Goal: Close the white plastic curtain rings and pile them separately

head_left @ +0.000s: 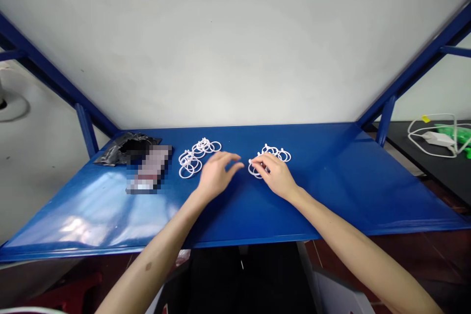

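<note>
Two heaps of white looped plastic ties lie on a blue table (331, 181). The left heap (195, 156) sits just left of my left hand (217, 174), which hovers palm down with fingers spread and holds nothing. My right hand (274, 172) rests on the near edge of the right heap (274, 155), its fingertips pinched together on a white tie loop at that heap's left side. The two hands are a short gap apart at the table's middle.
A crumpled black plastic bag (123, 149) and a blurred-out flat item (149, 169) lie at the table's left back. Blue frame struts (405, 78) rise on both sides. A white wall stands behind. A dark side table with a white cable (434, 137) is at right.
</note>
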A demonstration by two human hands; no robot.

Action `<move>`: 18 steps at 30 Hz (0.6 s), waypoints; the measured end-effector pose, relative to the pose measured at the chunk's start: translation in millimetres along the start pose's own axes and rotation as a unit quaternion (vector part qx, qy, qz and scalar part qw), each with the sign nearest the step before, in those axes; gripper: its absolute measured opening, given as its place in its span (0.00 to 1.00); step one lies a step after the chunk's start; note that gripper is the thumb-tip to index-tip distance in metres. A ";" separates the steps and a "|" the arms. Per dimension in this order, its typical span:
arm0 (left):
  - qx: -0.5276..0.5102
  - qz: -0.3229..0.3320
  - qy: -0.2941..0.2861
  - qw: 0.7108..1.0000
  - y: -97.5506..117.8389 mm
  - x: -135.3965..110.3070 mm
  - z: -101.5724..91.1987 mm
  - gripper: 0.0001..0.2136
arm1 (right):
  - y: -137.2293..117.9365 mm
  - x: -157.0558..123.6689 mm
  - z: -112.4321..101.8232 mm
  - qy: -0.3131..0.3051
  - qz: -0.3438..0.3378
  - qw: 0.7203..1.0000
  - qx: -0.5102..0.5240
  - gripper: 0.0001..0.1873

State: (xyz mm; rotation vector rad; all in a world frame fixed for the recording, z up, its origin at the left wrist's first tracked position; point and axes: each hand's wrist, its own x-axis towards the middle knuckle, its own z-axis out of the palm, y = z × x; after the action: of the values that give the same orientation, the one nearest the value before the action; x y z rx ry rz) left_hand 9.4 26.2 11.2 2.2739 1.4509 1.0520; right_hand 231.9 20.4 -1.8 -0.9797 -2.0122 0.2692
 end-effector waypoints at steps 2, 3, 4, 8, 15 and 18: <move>0.136 -0.071 0.119 0.981 -10.7 3.4 -19.5 0.11 | 9.8 2.9 -5.2 0.028 0.045 0.998 -0.018 0.07; 0.202 -0.121 0.149 0.961 -18.0 3.8 -29.0 0.13 | 15.2 3.9 -7.6 0.038 0.064 0.997 -0.027 0.08; 0.254 -0.165 0.150 0.941 -26.1 3.6 -37.6 0.16 | 20.6 4.5 -9.8 0.044 0.080 0.995 -0.037 0.08; 0.333 -0.234 0.014 0.914 -52.3 -0.4 -55.9 0.17 | 36.9 5.4 -14.4 0.058 0.114 0.987 -0.093 0.09; 0.317 -0.203 0.059 0.924 -49.1 0.8 -55.4 0.11 | 34.9 6.4 -17.6 0.084 0.122 0.981 -0.127 0.08; 0.217 -0.124 0.140 0.958 -37.6 2.3 -52.7 0.10 | 28.5 6.1 -17.2 0.097 0.098 0.981 -0.137 0.08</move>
State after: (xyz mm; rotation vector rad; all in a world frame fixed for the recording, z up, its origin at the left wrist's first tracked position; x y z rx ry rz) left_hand -51.9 37.2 28.9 2.1845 2.2081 1.0956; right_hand 258.7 41.2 -2.2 -1.3282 -1.8052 -0.0014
